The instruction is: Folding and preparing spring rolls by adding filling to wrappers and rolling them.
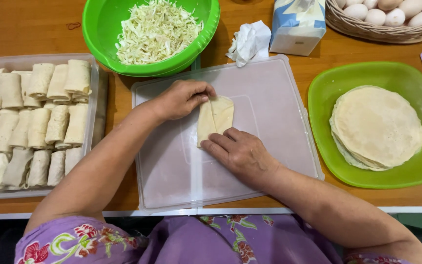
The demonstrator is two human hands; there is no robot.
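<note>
As we look down over the wooden orange-brown table (35,34), the largest item under the hands is the translucent rectangular plastic lid (274,122), which lies flat as a work surface at the centre. To its left we see the clear rectangular plastic tray (94,88), filled with rows of pale rolled wrappers (35,122). To its right stands the green square plastic plate (328,146) carrying a stack of round pale flat wrappers (377,127). Behind the lid sits the round green plastic bowl (98,29) of shredded pale cabbage (155,29). At the far right corner we note a woven basket (367,30) of white eggs (396,14), with a blue-and-white tissue box (296,24) and a crumpled white tissue (247,41) just beside it.

The left hand (179,100) is curled, with its fingertips pinching the upper left corner of the pale folded wrapper parcel (216,120). The right hand (242,154) lies nearly flat, fingers together and extended, with the fingertips pressing on the lower edge of the same parcel.

The parcel rests on the lid, upright in the view, directly between the two hands and touching both. It lies slightly left of the lid's centre, well apart from the tray and the plate.
</note>
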